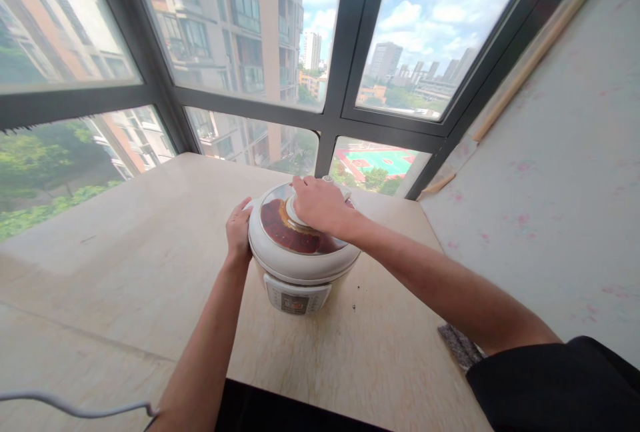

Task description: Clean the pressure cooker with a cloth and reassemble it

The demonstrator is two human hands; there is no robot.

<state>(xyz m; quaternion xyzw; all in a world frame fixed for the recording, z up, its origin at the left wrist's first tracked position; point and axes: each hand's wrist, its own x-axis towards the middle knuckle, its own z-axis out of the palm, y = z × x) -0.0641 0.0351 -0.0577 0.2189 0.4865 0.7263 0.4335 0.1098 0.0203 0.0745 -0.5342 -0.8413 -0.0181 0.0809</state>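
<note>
A white electric pressure cooker (305, 272) stands upright on the beige stone ledge, its control panel (296, 295) facing me. Its round lid (280, 231) has a dark red and silver top and sits on the pot. My right hand (323, 205) is closed over the handle in the middle of the lid, hiding most of it. At the cooker's left side, my left hand (239, 229) grips the side handle, with the fingers partly hidden behind the rim.
The beige ledge (125, 272) runs up to dark-framed windows (330, 85). A flowered wall (540, 205) bounds the right side. A grey cable (75, 411) lies at lower left, and a dark speckled object (460, 347) is under my right forearm. Small dark specks lie right of the cooker.
</note>
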